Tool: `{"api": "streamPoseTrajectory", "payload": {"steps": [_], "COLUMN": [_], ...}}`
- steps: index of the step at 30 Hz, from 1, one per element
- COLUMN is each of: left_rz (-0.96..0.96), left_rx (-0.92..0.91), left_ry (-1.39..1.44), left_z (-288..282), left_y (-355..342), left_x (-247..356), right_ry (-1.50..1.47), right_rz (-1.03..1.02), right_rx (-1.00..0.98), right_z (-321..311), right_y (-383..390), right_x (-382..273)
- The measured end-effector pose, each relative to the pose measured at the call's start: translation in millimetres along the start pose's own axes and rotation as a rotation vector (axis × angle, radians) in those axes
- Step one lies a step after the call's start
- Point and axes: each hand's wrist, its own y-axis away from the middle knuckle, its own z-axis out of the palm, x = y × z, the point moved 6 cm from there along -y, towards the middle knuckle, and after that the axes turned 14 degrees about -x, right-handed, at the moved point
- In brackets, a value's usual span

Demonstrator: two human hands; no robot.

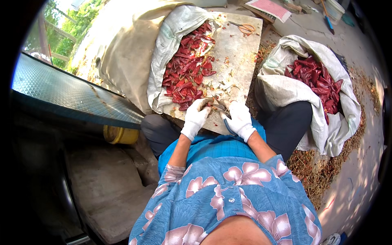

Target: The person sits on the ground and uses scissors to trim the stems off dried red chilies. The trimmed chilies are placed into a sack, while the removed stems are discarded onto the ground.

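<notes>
Two white-gloved hands meet at the near edge of a stained flat grey board (pixel 239 49): left hand (pixel 196 116) curled around a dried red chilli (pixel 209 104), right hand (pixel 239 117) gripping blue-handled scissors (pixel 227 122), outdoors on littered concrete ground (pixel 359 163).

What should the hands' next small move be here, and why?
Probably close the scissors on the chilli's stem. The left hand pinches a dried red chilli at the board edge, and the right hand holds the scissors right against it. Whether the blades are open is too small to tell. Cut stems already litter the ground.
</notes>
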Motion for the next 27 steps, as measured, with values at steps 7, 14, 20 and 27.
{"api": "streamPoseTrajectory", "payload": {"steps": [7, 14, 20, 27], "left_rz": [0.102, 0.06, -0.026, 0.034], "left_rx": [0.0, 0.016, 0.07, 0.051], "left_ry": [-0.192, -0.072, -0.081, 0.17], "left_z": [-4.3, -9.6, -12.5, -15.0], "left_y": [-4.5, -4.0, 2.2, 2.1], "left_x": [-5.6, -0.6, 0.8, -16.8], "right_ry": [0.082, 0.14, 0.062, -0.141], "right_rz": [-0.104, -0.089, -0.057, 0.053], "right_rx": [-0.033, -0.125, -0.199, -0.171], "right_z": [-15.4, -7.4, 8.1, 28.0], "right_y": [1.2, -1.3, 3.8, 10.3], "right_x": [-19.3, -24.9, -21.5, -5.8]}}
